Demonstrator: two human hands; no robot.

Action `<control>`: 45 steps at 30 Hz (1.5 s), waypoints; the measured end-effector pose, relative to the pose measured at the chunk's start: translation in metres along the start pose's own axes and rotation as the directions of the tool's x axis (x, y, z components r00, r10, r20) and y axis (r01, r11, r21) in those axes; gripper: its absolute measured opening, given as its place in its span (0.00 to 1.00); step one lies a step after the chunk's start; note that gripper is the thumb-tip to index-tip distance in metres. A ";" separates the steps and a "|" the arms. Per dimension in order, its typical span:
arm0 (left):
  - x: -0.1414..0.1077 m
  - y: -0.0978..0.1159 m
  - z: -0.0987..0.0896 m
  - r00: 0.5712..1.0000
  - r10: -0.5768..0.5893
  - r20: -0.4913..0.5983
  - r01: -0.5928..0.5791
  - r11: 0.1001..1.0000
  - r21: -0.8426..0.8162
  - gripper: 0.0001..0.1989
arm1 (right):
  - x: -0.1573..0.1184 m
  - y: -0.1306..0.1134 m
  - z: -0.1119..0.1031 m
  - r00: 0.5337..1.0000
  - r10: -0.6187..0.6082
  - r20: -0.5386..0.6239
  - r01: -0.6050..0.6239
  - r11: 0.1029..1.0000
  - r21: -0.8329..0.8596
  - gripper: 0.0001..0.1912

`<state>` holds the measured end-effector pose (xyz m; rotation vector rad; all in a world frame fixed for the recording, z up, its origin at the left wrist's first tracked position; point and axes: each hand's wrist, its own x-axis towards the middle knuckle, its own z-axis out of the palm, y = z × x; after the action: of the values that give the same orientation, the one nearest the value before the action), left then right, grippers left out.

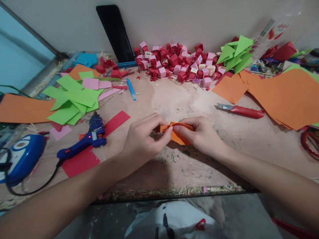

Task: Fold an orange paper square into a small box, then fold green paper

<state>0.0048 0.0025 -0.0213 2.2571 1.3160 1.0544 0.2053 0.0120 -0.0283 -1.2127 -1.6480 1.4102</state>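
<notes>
Your left hand point(144, 137) pinches the near-left end of a folded orange paper piece point(182, 138), thumb against fingers; your right hand point(204, 134) grips its right side, thumb on top. The piece sits mid-worktop point(154, 94), between you and the heaped paper cubes point(178, 63); contact with the wood: can't tell. Front edge runs beneath both your forearms. Most room lies ahead, speckled wood reaching to the cubes. Left side tighter: glue gun point(93, 134) and red paper point(81, 161) near your forearm. Right: cutter knife point(245, 111), blade towards the middle, short of the orange sheets point(286, 98).
</notes>
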 end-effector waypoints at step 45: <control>-0.004 -0.007 0.003 0.946 0.314 0.077 -0.320 0.945 0.073 0.05 | -0.003 -0.003 0.003 0.999 -0.036 -0.017 0.031 0.971 -0.239 0.14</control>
<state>0.0016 0.0032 -0.0298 2.6063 1.0088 1.0313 0.2031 0.0080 -0.0259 -1.3200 -1.8554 1.1995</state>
